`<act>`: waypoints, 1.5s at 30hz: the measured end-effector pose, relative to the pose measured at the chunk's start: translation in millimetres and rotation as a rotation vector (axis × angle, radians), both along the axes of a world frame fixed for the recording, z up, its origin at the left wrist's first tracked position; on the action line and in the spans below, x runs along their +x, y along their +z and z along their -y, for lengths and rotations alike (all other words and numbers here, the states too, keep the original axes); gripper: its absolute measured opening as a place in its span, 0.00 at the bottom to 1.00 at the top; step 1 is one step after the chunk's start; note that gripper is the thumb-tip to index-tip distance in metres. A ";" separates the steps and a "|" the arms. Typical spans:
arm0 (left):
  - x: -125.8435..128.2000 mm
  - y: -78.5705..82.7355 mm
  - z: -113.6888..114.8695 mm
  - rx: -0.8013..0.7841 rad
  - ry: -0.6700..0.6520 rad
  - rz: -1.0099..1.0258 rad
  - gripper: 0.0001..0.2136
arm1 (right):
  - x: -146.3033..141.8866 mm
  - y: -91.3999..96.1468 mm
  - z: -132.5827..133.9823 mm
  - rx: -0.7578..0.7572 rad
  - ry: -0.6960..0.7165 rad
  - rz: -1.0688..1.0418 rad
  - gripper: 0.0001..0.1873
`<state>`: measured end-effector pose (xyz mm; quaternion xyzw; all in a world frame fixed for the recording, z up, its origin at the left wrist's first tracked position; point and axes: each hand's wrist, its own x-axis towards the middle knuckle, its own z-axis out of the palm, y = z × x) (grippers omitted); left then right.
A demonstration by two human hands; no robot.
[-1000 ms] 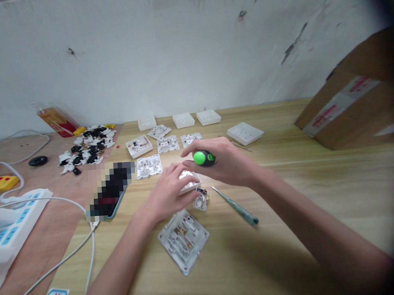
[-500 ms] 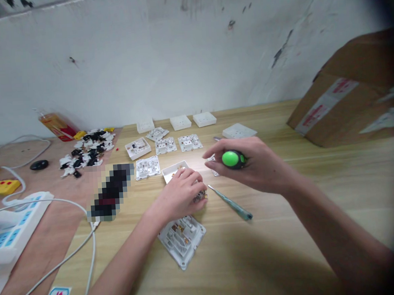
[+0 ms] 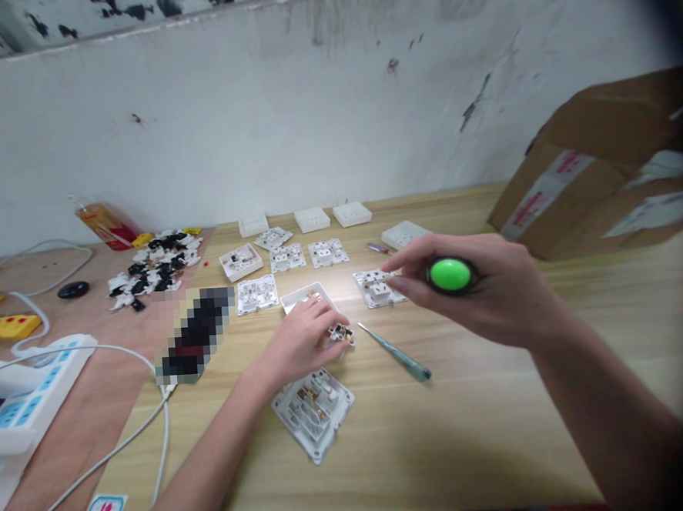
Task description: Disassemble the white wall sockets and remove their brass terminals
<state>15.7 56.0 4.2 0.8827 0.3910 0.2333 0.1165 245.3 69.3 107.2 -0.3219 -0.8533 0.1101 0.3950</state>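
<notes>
My right hand (image 3: 483, 293) is closed around a screwdriver with a green-capped black handle (image 3: 450, 275), held above the wooden table (image 3: 473, 432); its fingertips reach towards an opened socket plate (image 3: 378, 288). My left hand (image 3: 303, 339) rests on the table with fingers curled on a small socket insert with brass contacts (image 3: 340, 334). A white socket cover (image 3: 306, 296) lies just beyond that hand. An opened socket back (image 3: 313, 411) lies in front of it. A thin teal tester screwdriver (image 3: 394, 352) lies between my hands.
Several more socket plates (image 3: 284, 255) lie in rows towards the wall. A pile of black and white parts (image 3: 154, 263) sits at the left, beside a phone (image 3: 196, 334), white cables (image 3: 127, 438) and power strips (image 3: 14, 391). Cardboard boxes (image 3: 596, 163) stand at the right.
My right hand moved right and away from my left with the screwdriver, uncovering the socket plate. My left hand let go of the white cover and settled on the small insert.
</notes>
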 end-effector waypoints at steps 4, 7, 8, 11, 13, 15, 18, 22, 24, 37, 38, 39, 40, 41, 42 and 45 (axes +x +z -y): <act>9.4 0.5 -0.8 0.021 0.035 -0.180 0.11 | 4.4 -1.5 1.7 -0.012 0.004 0.002 0.05; 13.3 1.2 -0.5 0.021 0.059 -0.258 0.10 | 8.1 -2.4 4.3 -0.026 0.008 -0.006 0.05; 13.5 1.5 -0.3 0.018 0.056 -0.270 0.09 | 9.0 -2.8 5.0 -0.028 0.008 -0.004 0.05; 12.4 2.8 1.2 0.015 0.039 -0.289 0.08 | 9.9 -4.4 6.1 -0.027 0.004 0.019 0.04; 11.7 3.8 2.6 0.027 0.043 -0.299 0.08 | 9.2 -5.8 5.7 -0.021 0.005 0.028 0.04; 11.5 4.3 4.1 0.036 0.054 -0.296 0.07 | 7.9 -7.0 4.6 -0.016 0.013 0.026 0.04; 11.2 3.3 5.5 0.021 0.061 -0.233 0.05 | 5.9 -7.3 2.8 -0.016 0.027 0.026 0.04; 8.7 0.4 4.8 -0.019 0.074 -0.064 0.04 | 5.3 -4.7 2.8 -0.016 0.025 0.029 0.05; 7.1 -0.9 3.7 -0.041 0.069 0.023 0.04 | 5.7 -3.1 3.4 -0.014 0.020 0.027 0.05; 4.3 -9.6 0.2 -0.053 -0.011 0.044 0.06 | 2.0 -1.4 1.1 -0.008 0.015 0.053 0.04; 4.1 -8.5 0.1 -0.046 -0.011 0.038 0.06 | 2.0 -1.9 0.8 -0.013 0.020 0.059 0.04; 3.6 -6.7 0.1 -0.038 -0.011 0.037 0.05 | 2.1 -2.4 0.7 -0.014 0.022 0.062 0.04; 2.7 -4.2 0.5 -0.029 -0.012 0.045 0.05 | 2.3 -2.7 1.0 -0.014 0.021 0.062 0.04; 1.3 -1.0 1.5 -0.024 -0.009 0.066 0.04 | 2.6 -2.5 1.9 -0.013 0.016 0.060 0.04; -0.8 2.9 3.3 -0.021 -0.002 0.097 0.04 | 2.8 -1.8 3.3 -0.009 0.005 0.054 0.04; -12.0 15.0 15.3 -0.036 0.058 0.230 0.04 | 4.6 4.1 10.2 0.030 -0.043 -0.008 0.05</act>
